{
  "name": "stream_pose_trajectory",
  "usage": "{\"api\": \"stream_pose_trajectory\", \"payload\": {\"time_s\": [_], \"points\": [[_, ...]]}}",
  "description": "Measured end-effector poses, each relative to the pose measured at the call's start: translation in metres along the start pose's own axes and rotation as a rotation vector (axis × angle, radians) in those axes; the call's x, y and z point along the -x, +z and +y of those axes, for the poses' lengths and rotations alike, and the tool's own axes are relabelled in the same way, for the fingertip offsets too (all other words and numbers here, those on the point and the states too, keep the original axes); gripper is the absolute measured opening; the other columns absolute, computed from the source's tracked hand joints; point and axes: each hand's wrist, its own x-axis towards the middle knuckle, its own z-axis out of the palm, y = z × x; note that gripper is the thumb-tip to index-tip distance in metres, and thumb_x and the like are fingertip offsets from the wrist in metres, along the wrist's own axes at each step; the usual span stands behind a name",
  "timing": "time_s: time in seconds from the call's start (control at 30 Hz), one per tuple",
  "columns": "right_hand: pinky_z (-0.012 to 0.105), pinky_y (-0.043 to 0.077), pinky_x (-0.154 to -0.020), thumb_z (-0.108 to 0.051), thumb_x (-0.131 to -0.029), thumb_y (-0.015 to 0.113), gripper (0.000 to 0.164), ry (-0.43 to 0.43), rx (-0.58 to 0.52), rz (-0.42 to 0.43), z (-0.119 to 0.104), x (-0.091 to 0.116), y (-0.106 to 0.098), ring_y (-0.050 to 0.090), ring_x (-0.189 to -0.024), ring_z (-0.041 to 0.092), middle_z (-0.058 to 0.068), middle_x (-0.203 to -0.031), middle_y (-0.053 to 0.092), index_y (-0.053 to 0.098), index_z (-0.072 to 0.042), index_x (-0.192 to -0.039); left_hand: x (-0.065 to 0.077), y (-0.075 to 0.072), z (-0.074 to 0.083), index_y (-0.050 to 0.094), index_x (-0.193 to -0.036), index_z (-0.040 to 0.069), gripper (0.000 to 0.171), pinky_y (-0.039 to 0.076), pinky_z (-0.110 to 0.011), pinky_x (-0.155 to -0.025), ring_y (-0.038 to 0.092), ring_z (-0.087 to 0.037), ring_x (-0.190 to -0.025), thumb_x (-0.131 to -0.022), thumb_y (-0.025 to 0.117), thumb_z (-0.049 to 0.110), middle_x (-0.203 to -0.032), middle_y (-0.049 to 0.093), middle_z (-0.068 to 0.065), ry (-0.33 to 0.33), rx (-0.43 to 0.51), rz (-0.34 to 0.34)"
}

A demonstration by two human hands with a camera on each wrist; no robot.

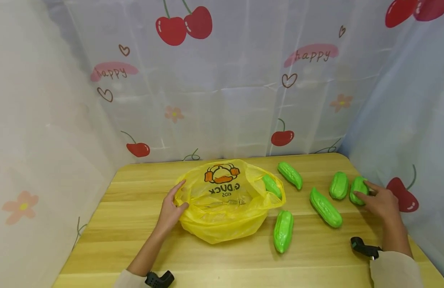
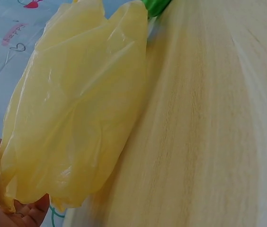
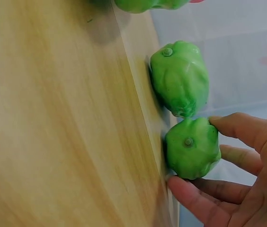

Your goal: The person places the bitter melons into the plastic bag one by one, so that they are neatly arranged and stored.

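Note:
On the table's right side, my right hand [image 1: 382, 202] holds the rightmost green bitter melon [image 1: 359, 191] between thumb and fingers. In the right wrist view, this bitter melon [image 3: 192, 148] rests at the tabletop with its stem end toward the camera. Another bitter melon [image 3: 181, 78] lies close beside it. My left hand [image 1: 170, 210] pinches the left rim of a yellow plastic bag [image 1: 222, 228] with a duck print, which stands with its mouth spread. The left wrist view shows the bag's outer side [image 2: 76, 109] and part of the left hand [image 2: 10, 208].
More bitter melons lie right of the bag: one at the back [image 1: 290, 175], one in the middle [image 1: 325, 209], one near the front [image 1: 283, 231]. Another [image 1: 271, 185] shows at the bag's right rim; whether inside or behind, I cannot tell. A cherry-print curtain [image 1: 222, 100] borders the wooden table [image 1: 135, 200].

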Motion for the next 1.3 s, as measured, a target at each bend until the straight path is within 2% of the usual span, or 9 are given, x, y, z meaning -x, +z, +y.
{"api": "stream_pose_trajectory", "payload": {"time_s": [0.27,0.5,0.67,0.73,0.8,0.9,1.1,1.23,1.3], "points": [[0.072,0.032,-0.100,-0.040,-0.101,0.057,0.075,0.013,-0.036,-0.014,0.004,0.000,0.001,0.029,-0.125,0.067,0.047,-0.139,0.035,0.028,0.006,-0.152,0.000,-0.002,0.000,0.042,-0.156,0.021,0.081,0.034,-0.057,-0.115,0.033,-0.036,-0.146,-0.084,0.064,-0.006,-0.159,0.037,-0.013,0.000,-0.017,-0.004],[0.059,0.044,-0.087,-0.039,-0.100,0.058,0.074,-0.002,-0.067,-0.009,0.007,0.000,-0.001,0.050,-0.113,0.060,0.045,-0.136,0.041,0.030,0.006,-0.152,0.000,-0.001,-0.002,0.041,-0.157,0.018,0.080,0.034,-0.056,-0.114,0.032,-0.036,-0.147,-0.084,0.063,-0.007,-0.159,0.036,-0.015,0.005,-0.014,-0.013],[0.064,0.042,-0.090,-0.041,-0.100,0.058,0.076,0.004,-0.083,-0.006,0.005,0.003,-0.006,0.047,-0.113,0.061,0.044,-0.136,0.043,0.029,0.004,-0.153,0.002,0.000,-0.001,0.043,-0.156,0.018,0.080,0.035,-0.056,-0.113,0.034,-0.037,-0.145,-0.083,0.064,-0.006,-0.158,0.038,-0.015,0.007,-0.028,-0.003],[0.055,0.046,-0.084,-0.042,-0.099,0.059,0.076,-0.003,-0.090,0.000,0.002,0.003,-0.008,0.059,-0.104,0.052,0.043,-0.135,0.046,0.030,0.003,-0.154,0.002,0.000,0.000,0.043,-0.156,0.019,0.080,0.035,-0.057,-0.113,0.033,-0.038,-0.146,-0.083,0.064,-0.006,-0.158,0.038,-0.015,0.006,-0.029,-0.001],[0.039,0.047,-0.075,-0.041,-0.099,0.061,0.075,-0.026,-0.097,0.017,-0.001,0.004,-0.010,0.070,-0.082,0.031,0.043,-0.131,0.050,0.033,0.003,-0.153,0.002,0.000,0.000,0.042,-0.156,0.020,0.080,0.035,-0.057,-0.113,0.032,-0.037,-0.147,-0.084,0.063,-0.006,-0.159,0.037,-0.014,0.002,-0.023,-0.004],[0.021,0.041,-0.062,-0.040,-0.098,0.063,0.073,-0.059,-0.106,0.045,-0.007,0.004,-0.013,0.061,-0.061,-0.001,0.041,-0.130,0.052,0.036,0.001,-0.153,0.002,0.000,0.000,0.042,-0.156,0.022,0.080,0.034,-0.057,-0.114,0.030,-0.035,-0.148,-0.084,0.063,-0.006,-0.160,0.035,-0.012,0.001,-0.012,-0.009],[0.013,0.047,-0.057,-0.036,-0.099,0.064,0.073,-0.107,-0.209,0.057,-0.021,0.007,-0.022,0.045,-0.069,-0.023,0.044,-0.135,0.045,0.032,0.002,-0.153,0.001,0.000,0.001,0.041,-0.157,0.020,0.080,0.032,-0.057,-0.115,0.029,-0.035,-0.149,-0.085,0.062,-0.007,-0.161,0.034,-0.012,0.013,-0.003,-0.015],[0.010,0.048,-0.058,-0.037,-0.099,0.065,0.075,-0.133,-0.254,0.054,-0.031,0.010,-0.027,0.039,-0.076,-0.030,0.046,-0.141,0.040,0.031,-0.001,-0.155,0.001,0.000,0.001,0.041,-0.157,0.021,0.079,0.030,-0.060,-0.116,0.025,-0.034,-0.151,-0.086,0.061,-0.007,-0.162,0.033,-0.010,0.026,0.000,-0.019],[0.008,0.046,-0.059,-0.040,-0.099,0.064,0.076,-0.136,-0.250,0.049,-0.037,0.013,-0.030,0.038,-0.077,-0.031,0.045,-0.143,0.039,0.030,-0.004,-0.156,0.003,-0.001,0.012,0.040,-0.157,0.018,0.078,0.028,-0.061,-0.117,0.023,-0.036,-0.151,-0.087,0.060,-0.007,-0.163,0.032,-0.012,0.010,0.004,-0.030]]}}
